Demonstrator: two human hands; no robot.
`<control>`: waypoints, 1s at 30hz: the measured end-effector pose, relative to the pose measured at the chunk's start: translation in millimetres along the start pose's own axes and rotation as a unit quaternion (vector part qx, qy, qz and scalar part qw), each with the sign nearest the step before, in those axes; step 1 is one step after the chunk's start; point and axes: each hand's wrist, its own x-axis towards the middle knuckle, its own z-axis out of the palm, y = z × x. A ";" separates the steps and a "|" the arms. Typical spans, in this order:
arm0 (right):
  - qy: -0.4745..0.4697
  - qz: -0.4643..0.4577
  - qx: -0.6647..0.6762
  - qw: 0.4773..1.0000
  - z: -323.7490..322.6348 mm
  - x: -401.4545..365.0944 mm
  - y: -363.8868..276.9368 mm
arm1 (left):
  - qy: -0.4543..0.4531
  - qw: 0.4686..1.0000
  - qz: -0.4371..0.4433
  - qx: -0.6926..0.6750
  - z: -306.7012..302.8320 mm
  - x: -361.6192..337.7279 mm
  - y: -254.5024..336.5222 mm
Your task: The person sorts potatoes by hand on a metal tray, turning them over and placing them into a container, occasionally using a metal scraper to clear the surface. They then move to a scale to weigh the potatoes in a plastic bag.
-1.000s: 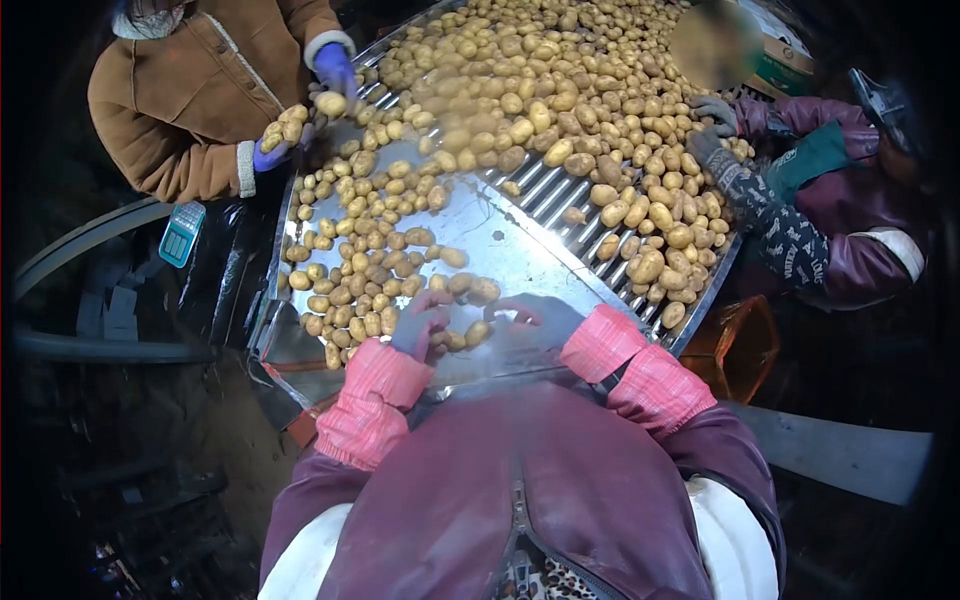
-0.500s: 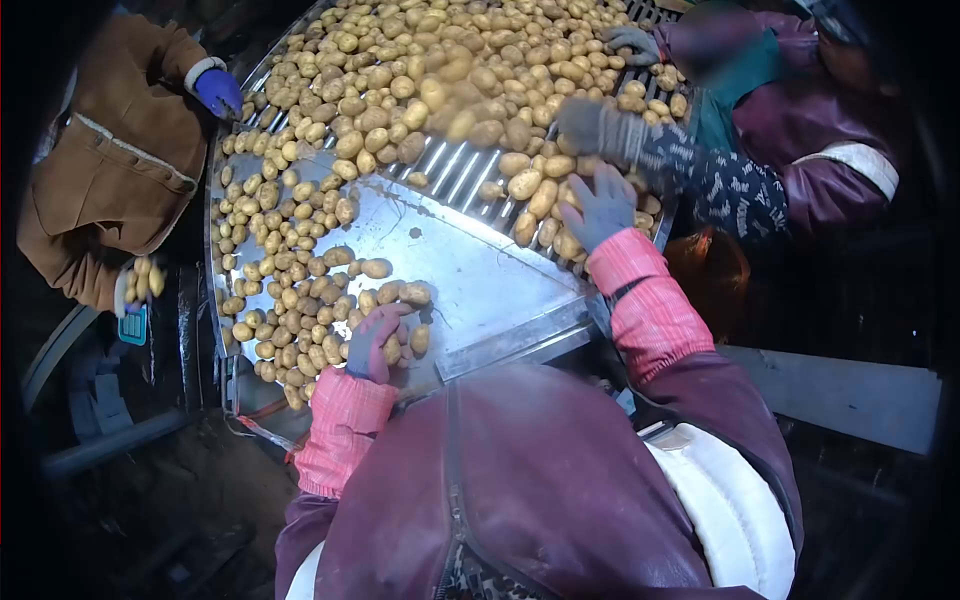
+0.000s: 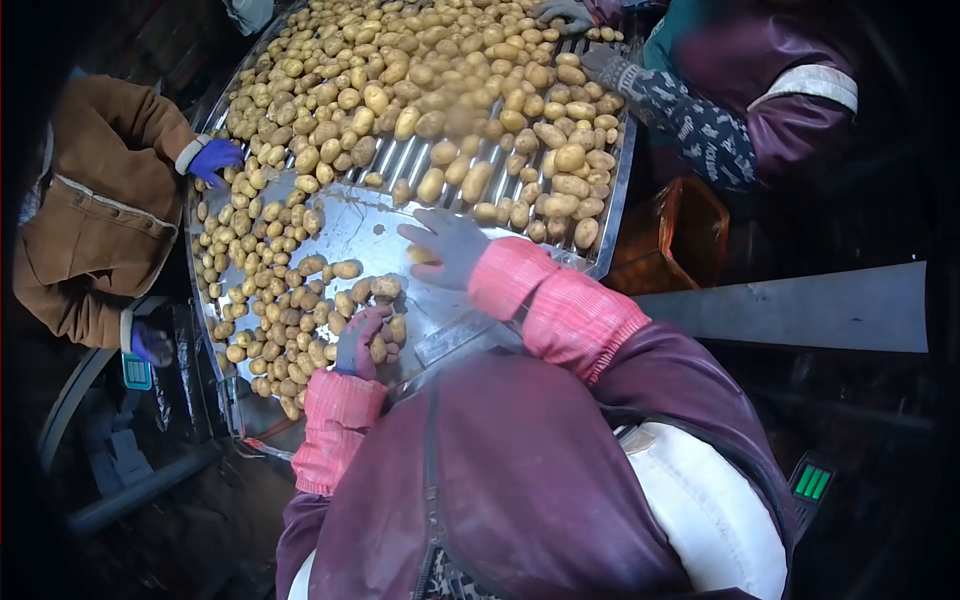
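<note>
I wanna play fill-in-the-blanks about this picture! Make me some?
1. The things heaped on the metal rollers are ____.
2. The camera wearer's cuffs are ____.
3. The wearer's hand nearer the rollers is the ____ one.
4. The co-worker's jacket at the picture's left is ____.

Missing words: potatoes; pink; right; brown.

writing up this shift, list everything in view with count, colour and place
tabletop: one, silver, in front
rollers: several, silver, beyond the tabletop
potatoes: too many to count, yellow-brown, on tabletop and rollers
container: one, orange, right of the rollers
long panel: one, grey, at right
small device: one, teal, far left
dark device: one, black and green, lower right
co-worker: one, brown jacket and purple gloves, left
second co-worker: one, maroon clothing, grey gloves, upper right
zipped garment: one, maroon, bottom centre
pink cuffs: two, pink, on both forearms
left grip: one, pink and grey glove, on potatoes
right grip: one, grey glove, over the tabletop
</note>
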 end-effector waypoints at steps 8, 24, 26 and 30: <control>0.092 0.214 -0.212 0.949 -111.1 -66.7 122.9 | -0.012 0.999 -0.002 -0.030 -5.8 -6.5 -15.0; -0.044 0.153 -0.028 0.987 -66.1 -20.3 104.6 | 0.042 0.999 -0.029 -0.014 5.7 -21.2 -13.3; -0.097 0.119 -0.075 0.985 -66.9 1.6 92.2 | 0.031 0.999 -0.008 -0.011 -3.6 -15.8 -29.4; -0.286 0.105 -0.190 0.933 -75.8 51.0 58.9 | 0.029 0.999 0.030 0.019 -7.2 -11.9 -35.9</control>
